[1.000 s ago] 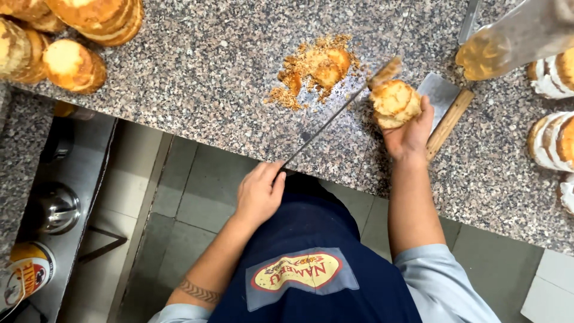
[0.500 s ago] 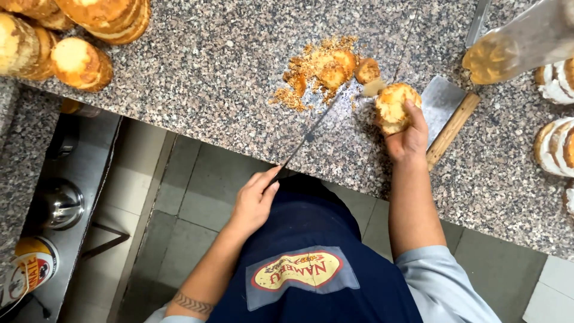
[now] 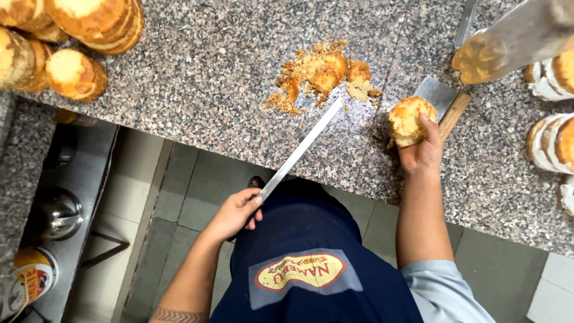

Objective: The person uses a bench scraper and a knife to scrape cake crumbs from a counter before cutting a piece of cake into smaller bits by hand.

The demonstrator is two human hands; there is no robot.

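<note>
My left hand [image 3: 234, 213] grips the handle of a long knife [image 3: 302, 148] whose blade slants up over the granite counter edge, its tip beside a heap of golden cake trimmings [image 3: 320, 75]. My right hand [image 3: 423, 151] holds a small round sponge cake [image 3: 408, 121] just above the counter, to the right of the trimmings. The knife blade is apart from the cake.
Stacks of round sponge cakes [image 3: 72, 36] lie at the far left of the speckled counter [image 3: 203, 66]. Cream-covered cakes [image 3: 553, 140] sit at the right. A metal scraper with wooden handle [image 3: 443, 103] lies by the held cake. Metal pots [image 3: 57, 212] stand lower left.
The knife swept from the held cake toward the trimmings, and a cut piece now lies on the heap. My right hand with the cake drew slightly back toward me.
</note>
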